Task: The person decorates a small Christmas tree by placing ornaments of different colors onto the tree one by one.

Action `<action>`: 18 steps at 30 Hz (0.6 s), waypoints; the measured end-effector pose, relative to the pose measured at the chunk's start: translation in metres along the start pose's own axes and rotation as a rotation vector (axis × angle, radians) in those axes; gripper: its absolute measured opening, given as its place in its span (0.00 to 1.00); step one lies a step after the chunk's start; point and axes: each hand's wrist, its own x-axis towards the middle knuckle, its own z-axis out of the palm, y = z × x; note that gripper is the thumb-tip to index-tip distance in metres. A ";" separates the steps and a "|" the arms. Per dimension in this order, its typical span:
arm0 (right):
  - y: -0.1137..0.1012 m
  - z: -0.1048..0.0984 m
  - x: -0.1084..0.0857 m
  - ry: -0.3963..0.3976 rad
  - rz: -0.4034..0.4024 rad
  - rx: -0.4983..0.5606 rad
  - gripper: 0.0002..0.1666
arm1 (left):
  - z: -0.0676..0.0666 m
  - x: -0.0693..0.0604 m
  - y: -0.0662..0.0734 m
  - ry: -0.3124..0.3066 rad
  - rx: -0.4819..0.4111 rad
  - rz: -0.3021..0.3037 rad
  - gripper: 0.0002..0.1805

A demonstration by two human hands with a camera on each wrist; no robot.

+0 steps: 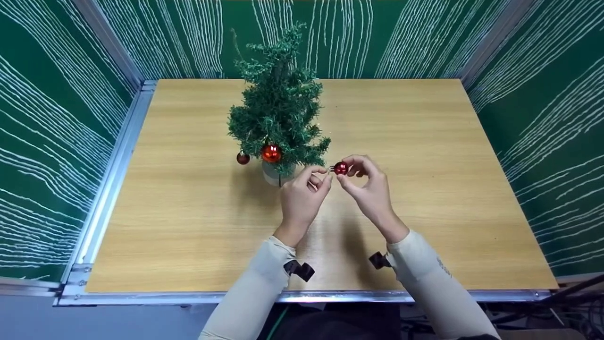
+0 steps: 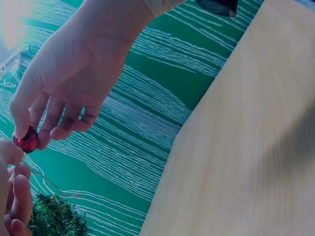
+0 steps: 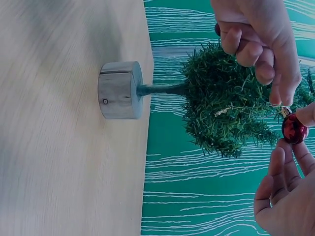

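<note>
A small shiny red Christmas bauble (image 1: 341, 168) is held by my right hand (image 1: 370, 189) between thumb and fingers, in front of the tree's right side. My left hand (image 1: 304, 196) pinches with thumb and forefinger at the bauble's cap end, where a thin thread (image 3: 241, 109) trails off. In the right wrist view the silvery cap of the bauble (image 3: 295, 129) points toward the left fingertips. Just behind the hands stands a small artificial Christmas tree (image 1: 283, 104). An orange-red bauble (image 1: 271, 152) and a smaller dark red bauble (image 1: 243, 158) hang on its lower front.
The tree stands on a round pale base (image 3: 119, 90) on the wooden table (image 1: 448, 189). Green walls with white streaks (image 1: 542, 118) enclose the back and sides. A metal rail (image 1: 330, 296) runs along the front edge. Cables (image 1: 575, 302) lie at the lower right.
</note>
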 end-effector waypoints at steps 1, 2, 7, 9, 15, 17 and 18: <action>0.000 0.000 0.000 -0.001 0.000 0.001 0.17 | 0.000 0.000 0.000 0.001 0.001 -0.002 0.07; 0.000 0.001 0.000 -0.002 0.000 0.001 0.17 | 0.001 0.001 0.000 0.002 0.001 -0.005 0.06; 0.023 0.005 0.001 0.004 0.002 -0.003 0.18 | 0.000 0.002 -0.001 0.007 0.004 -0.019 0.03; 0.033 0.006 0.002 0.007 0.000 -0.003 0.18 | 0.000 0.002 -0.001 0.011 0.000 -0.024 0.03; 0.043 0.006 0.000 0.017 -0.008 0.008 0.17 | -0.001 0.005 -0.002 0.022 -0.018 -0.027 0.03; 0.045 0.006 0.000 0.017 -0.010 0.009 0.17 | -0.002 0.006 -0.002 0.029 -0.021 -0.024 0.03; 0.046 0.006 -0.001 0.016 -0.006 0.010 0.17 | -0.002 0.006 -0.002 0.033 -0.022 -0.021 0.03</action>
